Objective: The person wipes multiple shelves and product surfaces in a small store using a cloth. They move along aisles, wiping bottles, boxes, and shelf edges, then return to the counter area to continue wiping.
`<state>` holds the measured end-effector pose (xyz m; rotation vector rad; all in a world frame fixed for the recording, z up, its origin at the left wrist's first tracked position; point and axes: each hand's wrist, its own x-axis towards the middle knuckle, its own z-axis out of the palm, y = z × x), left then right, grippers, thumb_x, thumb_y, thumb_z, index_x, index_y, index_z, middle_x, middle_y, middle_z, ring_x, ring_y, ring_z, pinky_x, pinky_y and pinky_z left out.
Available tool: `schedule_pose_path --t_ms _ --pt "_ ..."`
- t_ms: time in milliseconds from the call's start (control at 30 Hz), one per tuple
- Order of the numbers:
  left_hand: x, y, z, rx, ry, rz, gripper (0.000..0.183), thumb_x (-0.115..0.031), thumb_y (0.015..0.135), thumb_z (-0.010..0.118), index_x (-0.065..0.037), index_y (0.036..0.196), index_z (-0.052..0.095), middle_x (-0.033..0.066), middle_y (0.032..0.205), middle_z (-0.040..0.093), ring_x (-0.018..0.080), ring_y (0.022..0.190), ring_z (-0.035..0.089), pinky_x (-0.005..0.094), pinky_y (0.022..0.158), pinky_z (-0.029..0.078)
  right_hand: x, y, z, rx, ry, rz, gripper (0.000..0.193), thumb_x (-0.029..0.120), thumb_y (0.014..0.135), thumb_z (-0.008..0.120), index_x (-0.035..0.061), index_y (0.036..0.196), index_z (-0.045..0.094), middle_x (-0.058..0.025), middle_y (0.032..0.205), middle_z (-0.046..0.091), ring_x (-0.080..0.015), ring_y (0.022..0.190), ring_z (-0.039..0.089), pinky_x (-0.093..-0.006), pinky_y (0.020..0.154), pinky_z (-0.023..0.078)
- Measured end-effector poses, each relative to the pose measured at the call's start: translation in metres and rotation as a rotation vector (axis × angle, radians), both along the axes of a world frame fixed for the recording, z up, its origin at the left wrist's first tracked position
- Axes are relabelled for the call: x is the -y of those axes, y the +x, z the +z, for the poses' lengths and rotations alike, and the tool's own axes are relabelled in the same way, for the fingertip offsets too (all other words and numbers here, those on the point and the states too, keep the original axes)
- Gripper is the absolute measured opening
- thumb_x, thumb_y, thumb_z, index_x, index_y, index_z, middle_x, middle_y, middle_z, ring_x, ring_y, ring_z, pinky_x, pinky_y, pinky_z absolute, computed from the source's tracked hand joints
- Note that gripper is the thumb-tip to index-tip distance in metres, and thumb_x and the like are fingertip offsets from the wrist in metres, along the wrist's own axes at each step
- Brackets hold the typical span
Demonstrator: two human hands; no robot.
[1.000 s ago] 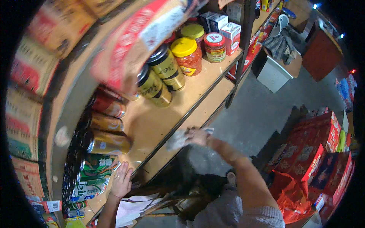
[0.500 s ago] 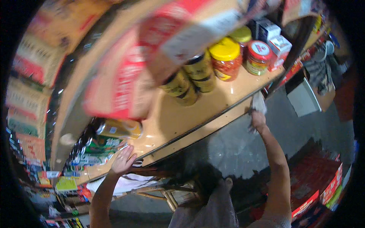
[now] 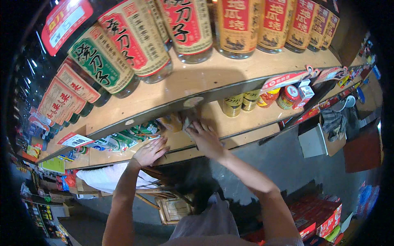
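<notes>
My left hand (image 3: pixel 151 152) lies flat on the front edge of the lower shelf (image 3: pixel 180 155), fingers stretched out and nothing in them. To its right, my right hand (image 3: pixel 204 138) reaches in over the same shelf, fingers closed round a greyish-white cloth (image 3: pixel 187 124); most of the cloth is hidden by the hand and shadow. Just beyond the fingertips stands a yellow-orange can (image 3: pixel 171 123). Green packages (image 3: pixel 123 140) lie left of it. Gold cans (image 3: pixel 232 105) stand farther right on the shelf.
Glass bottles with red labels (image 3: pixel 188 28) and a green-labelled bottle (image 3: pixel 104 61) crowd the upper shelf, whose edge (image 3: pixel 164 107) overhangs my hands. Jars (image 3: pixel 288 97) stand at the right. Below are a bamboo chair (image 3: pixel 174 209), a white cloth (image 3: pixel 111 178) and red cartons (image 3: pixel 324 217).
My right hand has moved left with the cloth, from the shelf's right end to near my left hand. My left hand stays at the edge. The view has shifted, showing more upper-shelf bottles.
</notes>
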<state>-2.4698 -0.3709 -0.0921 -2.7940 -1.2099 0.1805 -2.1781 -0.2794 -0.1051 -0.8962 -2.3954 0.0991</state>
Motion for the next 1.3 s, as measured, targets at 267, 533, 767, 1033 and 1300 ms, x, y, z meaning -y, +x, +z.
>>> schedule_pose_path --t_ms 267,533,767,1033,1300 --pt "0.004 -0.003 -0.001 0.016 0.076 -0.013 0.054 -0.011 0.080 0.048 -0.013 0.134 0.042 0.0179 0.144 0.035 0.0338 0.129 0.041 0.0431 0.104 0.037 -0.085 -0.023 -0.014 0.190 -0.243 -0.252 0.039 0.009 0.078 0.053 0.0028 0.116 0.057 -0.0208 0.121 0.052 -0.0354 0.112 0.049 -0.0395 0.096 0.041" --pt "0.007 0.000 0.012 0.012 0.000 0.045 0.058 -0.015 0.084 0.049 -0.015 0.140 0.035 0.0144 0.148 0.029 0.0291 0.135 0.032 0.0399 0.109 0.032 0.011 0.114 0.000 0.393 -0.096 -0.150 0.052 0.002 0.072 0.055 0.0076 0.124 0.053 -0.0186 0.125 0.050 -0.0353 0.119 0.045 -0.0394 0.103 0.037" --pt "0.015 0.006 0.015 0.090 -0.083 0.151 0.066 -0.008 0.081 0.051 -0.020 0.142 0.031 0.0116 0.150 0.025 0.0288 0.138 0.026 0.0401 0.110 0.031 0.004 0.248 0.002 0.501 -0.344 -0.651 0.039 0.010 0.074 0.058 0.0070 0.113 0.059 -0.0195 0.105 0.061 -0.0370 0.104 0.057 -0.0439 0.089 0.046" --pt "0.038 0.048 -0.008 0.416 0.116 0.468 0.069 -0.006 0.070 0.058 -0.012 0.136 0.040 0.0176 0.144 0.034 0.0376 0.133 0.031 0.0468 0.107 0.031 0.065 0.294 0.046 -0.563 -0.928 -0.759 0.030 0.015 0.077 0.057 -0.0010 0.101 0.066 -0.0113 0.096 0.068 -0.0203 0.089 0.062 -0.0322 0.079 0.047" --pt "0.054 0.140 -0.029 0.795 0.138 0.506 0.054 0.001 0.066 0.058 -0.008 0.119 0.055 0.0192 0.138 0.040 0.0411 0.128 0.036 0.0490 0.104 0.034 0.052 0.283 0.199 -1.022 -0.750 -0.311 0.048 0.007 0.079 0.065 -0.0031 0.124 0.053 -0.0051 0.106 0.064 -0.0122 0.092 0.058 -0.0275 0.084 0.046"
